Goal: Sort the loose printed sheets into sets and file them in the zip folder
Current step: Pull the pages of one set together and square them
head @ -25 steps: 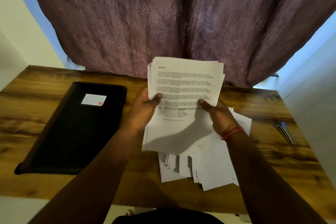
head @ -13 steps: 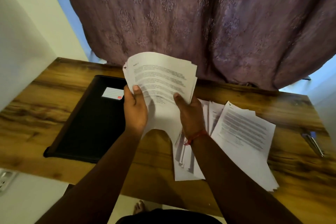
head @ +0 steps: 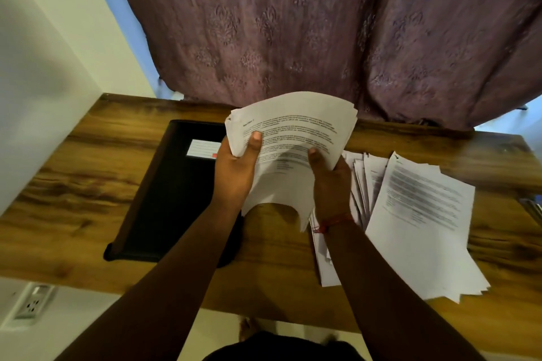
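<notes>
Stack (head: 296,138) now bowed more, raised over table (head: 88,173), still gripped by both hands: left hand (head: 234,173) thumb on top at its left edge, right hand (head: 330,182) at lower right. Folder (head: 173,193) lies closed at left; loose sheets (head: 416,214) fanned at right.

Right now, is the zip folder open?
No, the black folder lies flat and closed on the table, its label facing up, while both hands hold a stack of sheets above it.

Surface: brown wood-grain table (head: 73,184).
Left: flat black zip folder (head: 170,202) with white label.
Right: fanned loose white printed sheets (head: 416,214), partly overhanging near edge.
</notes>
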`<move>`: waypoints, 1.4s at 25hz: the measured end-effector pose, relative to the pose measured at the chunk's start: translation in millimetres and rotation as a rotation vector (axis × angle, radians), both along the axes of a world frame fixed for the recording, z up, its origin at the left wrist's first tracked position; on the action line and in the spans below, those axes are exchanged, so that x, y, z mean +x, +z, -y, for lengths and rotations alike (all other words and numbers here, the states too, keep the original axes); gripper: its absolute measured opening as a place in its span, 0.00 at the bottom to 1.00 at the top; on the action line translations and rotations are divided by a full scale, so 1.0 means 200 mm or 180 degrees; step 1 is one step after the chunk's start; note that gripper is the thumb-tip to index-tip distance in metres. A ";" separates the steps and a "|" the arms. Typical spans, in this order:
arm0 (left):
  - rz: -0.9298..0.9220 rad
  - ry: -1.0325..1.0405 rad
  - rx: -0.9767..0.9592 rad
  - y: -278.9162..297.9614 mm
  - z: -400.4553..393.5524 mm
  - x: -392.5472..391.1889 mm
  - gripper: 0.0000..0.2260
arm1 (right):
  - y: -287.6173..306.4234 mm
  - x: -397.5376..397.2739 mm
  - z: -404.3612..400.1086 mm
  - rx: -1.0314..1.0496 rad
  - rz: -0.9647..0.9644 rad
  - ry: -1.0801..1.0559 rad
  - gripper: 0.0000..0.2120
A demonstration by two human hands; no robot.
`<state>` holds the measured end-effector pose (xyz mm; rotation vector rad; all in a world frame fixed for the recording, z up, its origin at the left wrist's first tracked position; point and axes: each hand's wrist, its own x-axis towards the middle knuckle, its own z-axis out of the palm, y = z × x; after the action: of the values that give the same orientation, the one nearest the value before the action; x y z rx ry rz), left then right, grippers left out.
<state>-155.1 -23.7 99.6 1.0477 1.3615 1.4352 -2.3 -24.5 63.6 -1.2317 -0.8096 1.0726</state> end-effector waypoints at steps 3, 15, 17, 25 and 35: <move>-0.0002 -0.0093 -0.0038 0.01 0.04 0.04 0.14 | -0.01 -0.03 0.04 -0.0063 0.0002 0.0000 0.16; -0.0060 0.0249 0.0067 0.14 0.11 0.12 0.07 | 0.08 0.07 0.05 0.0112 0.0120 0.0352 0.10; -0.0155 0.0239 0.0083 0.13 0.12 0.11 0.13 | 0.08 0.07 0.04 0.0078 0.0100 0.0261 0.12; -0.0704 -0.0059 0.0833 0.16 0.05 -0.05 0.14 | 0.13 0.07 0.06 0.0101 0.0643 -0.0234 0.13; -0.1150 -0.0144 0.1062 0.16 -0.06 -0.09 0.09 | 0.21 -0.01 0.06 0.0243 0.0750 -0.0293 0.07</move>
<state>-172.3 -11.8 132.1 1.6068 1.3592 1.5226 -3.7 -36.1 104.8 -1.3330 -0.9549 0.8244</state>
